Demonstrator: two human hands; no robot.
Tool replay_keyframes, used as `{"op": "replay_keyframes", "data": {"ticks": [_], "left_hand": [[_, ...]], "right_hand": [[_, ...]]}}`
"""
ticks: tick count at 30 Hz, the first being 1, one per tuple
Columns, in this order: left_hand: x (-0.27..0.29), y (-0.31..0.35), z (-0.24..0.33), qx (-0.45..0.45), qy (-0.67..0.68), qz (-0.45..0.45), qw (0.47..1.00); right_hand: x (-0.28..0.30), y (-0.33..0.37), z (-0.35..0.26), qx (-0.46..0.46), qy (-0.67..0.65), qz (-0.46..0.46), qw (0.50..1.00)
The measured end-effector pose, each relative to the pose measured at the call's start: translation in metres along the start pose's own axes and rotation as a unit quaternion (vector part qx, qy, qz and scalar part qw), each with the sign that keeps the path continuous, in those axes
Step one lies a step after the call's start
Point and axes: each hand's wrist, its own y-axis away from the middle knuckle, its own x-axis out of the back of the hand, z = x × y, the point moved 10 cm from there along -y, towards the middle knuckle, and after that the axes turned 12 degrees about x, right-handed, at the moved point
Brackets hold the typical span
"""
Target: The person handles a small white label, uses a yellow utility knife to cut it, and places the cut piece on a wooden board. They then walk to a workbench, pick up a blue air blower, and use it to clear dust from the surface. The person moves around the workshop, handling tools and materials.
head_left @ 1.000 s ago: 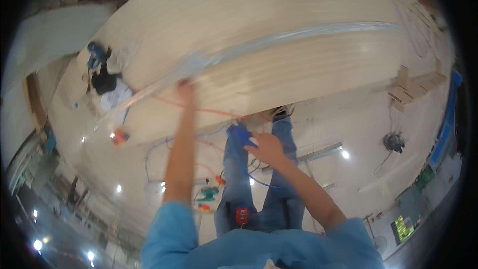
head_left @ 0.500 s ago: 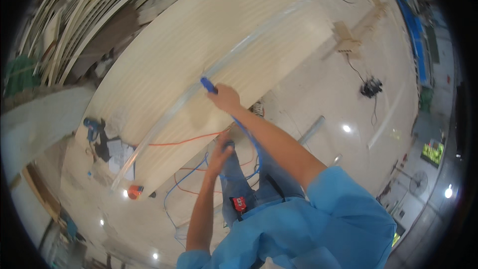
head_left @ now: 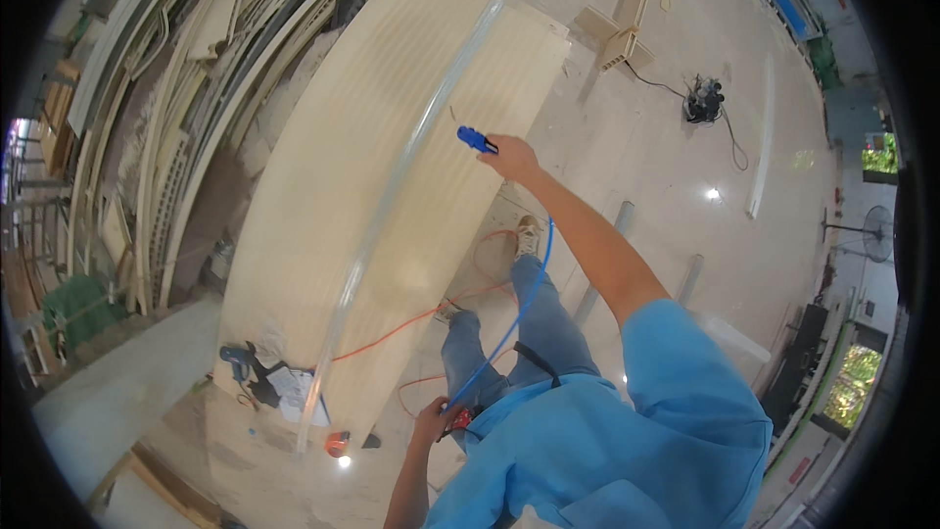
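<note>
My right hand (head_left: 511, 157) is closed around the handle of a blue air blow gun (head_left: 476, 139), held over the right part of a long cream ribbed panel (head_left: 294, 206). Its thin nozzle points up and to the left. From the gun a blue air hose (head_left: 529, 299) runs back past my thigh to my waist. There my left hand (head_left: 429, 423) is closed on the hose, beside a red object (head_left: 460, 419) at my belt. Lengthwise over the panel lies a shiny grey strip (head_left: 403, 165), to the left of the gun and apart from it.
At the panel's near end are a blue power drill (head_left: 235, 357), papers (head_left: 290, 390) and a small orange tool (head_left: 337, 444). An orange cord (head_left: 387, 333) crosses near my feet. Long profiles (head_left: 186, 137) are piled at left. A black tangled device (head_left: 703, 100) sits on the floor at right.
My right hand and the blow gun have moved right, away from the strip. My left hand has drawn back from over my thigh to my waist. The whole view has turned.
</note>
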Motion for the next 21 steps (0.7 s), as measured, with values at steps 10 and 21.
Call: {"op": "replay_keyframes", "data": {"ticks": [10,21], "left_hand": [[-0.026,0.04,-0.001,0.143,0.165,0.07,0.973],[0.026,-0.014,0.417,0.012,0.037,0.089,0.995]], "right_hand": [[0.075,0.036,0.216,-0.165,-0.057,-0.041,0.984],[0.038,0.454,0.424,-0.484,-0.25,0.004,0.838]]}}
